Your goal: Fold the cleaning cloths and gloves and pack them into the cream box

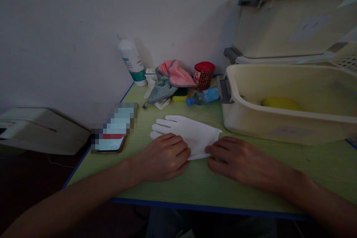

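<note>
A white fabric glove [192, 134] lies flat on the green tabletop, its fingers pointing left and its cuff to the right. My left hand [166, 158] rests over the glove's near side, fingers curled closed against its lower edge and covering part of it. At the cuff end, my right hand [234, 158] grips the near corner between thumb and bent fingers. The fingertips of both hands are partly hidden. Just beyond the glove lies a small clear bottle [203, 96] with a blue cap and label.
A cream storage bin [251, 122] with a raised lid stands right, holding something yellow [281, 103]. Behind are pink [177, 72] and grey-green cloths [161, 90], a sponge [180, 95], a red container [204, 75] and a white bottle [132, 63]. A phone [115, 126] lies left.
</note>
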Demonstrator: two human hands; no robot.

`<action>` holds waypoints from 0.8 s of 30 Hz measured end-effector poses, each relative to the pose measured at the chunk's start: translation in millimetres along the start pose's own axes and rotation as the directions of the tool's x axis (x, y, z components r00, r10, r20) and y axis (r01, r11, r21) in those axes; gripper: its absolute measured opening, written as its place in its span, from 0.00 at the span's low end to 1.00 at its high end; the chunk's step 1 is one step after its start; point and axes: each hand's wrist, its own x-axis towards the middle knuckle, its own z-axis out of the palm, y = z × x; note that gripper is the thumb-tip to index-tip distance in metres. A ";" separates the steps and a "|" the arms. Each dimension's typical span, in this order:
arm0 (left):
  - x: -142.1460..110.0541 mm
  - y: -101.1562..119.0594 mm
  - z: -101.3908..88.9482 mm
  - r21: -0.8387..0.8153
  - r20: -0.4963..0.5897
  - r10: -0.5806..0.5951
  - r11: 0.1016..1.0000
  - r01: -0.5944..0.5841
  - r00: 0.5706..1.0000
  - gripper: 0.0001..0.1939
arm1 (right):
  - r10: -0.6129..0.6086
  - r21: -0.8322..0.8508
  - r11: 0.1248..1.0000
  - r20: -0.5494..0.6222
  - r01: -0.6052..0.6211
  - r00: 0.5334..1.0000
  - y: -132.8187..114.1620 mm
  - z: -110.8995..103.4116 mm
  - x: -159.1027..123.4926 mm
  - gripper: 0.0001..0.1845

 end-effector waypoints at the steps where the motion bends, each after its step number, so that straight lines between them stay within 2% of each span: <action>1: 0.1 0.3 -0.1 0.010 -0.005 0.002 1.000 -0.002 1.000 0.10 | 0.005 0.009 1.000 0.004 -0.005 1.000 0.9 0.2 -0.3 0.07; 6: -0.9 -0.4 -3.3 0.052 -0.021 0.025 0.998 -0.024 0.999 0.11 | 0.042 0.037 0.998 0.009 -0.042 0.999 4.0 1.5 -2.1 0.06; 10: -3.6 -3.3 -5.1 0.023 0.006 0.022 0.999 -0.022 1.000 0.10 | 0.056 0.065 0.996 0.008 -0.056 0.998 3.1 1.9 -3.0 0.04; 12: -5.1 -5.8 -4.8 -0.041 0.026 -0.019 0.999 0.020 0.999 0.11 | 0.060 0.063 0.996 0.012 -0.061 0.998 1.9 1.2 -2.9 0.05; 15: -5.9 -11.7 -2.8 -0.223 0.056 -0.140 0.963 0.149 0.989 0.11 | 0.070 0.038 0.997 -0.014 -0.069 0.997 -0.1 0.2 -2.0 0.06; 17: -5.1 -17.1 0.2 -0.379 0.080 -0.260 0.885 0.271 0.962 0.11 | 0.093 0.029 0.995 -0.033 -0.092 0.995 -0.9 0.7 -0.9 0.07; 20: -3.0 -26.2 6.8 -0.607 0.162 -0.422 0.670 0.428 0.892 0.08 | 0.153 0.053 0.987 -0.039 -0.151 0.987 -1.0 3.1 1.0 0.07; 24: -1.7 -35.4 15.5 -0.786 0.280 -0.511 0.363 0.500 0.813 0.06 | 0.197 0.111 0.975 -0.046 -0.191 0.979 0.3 5.3 2.2 0.05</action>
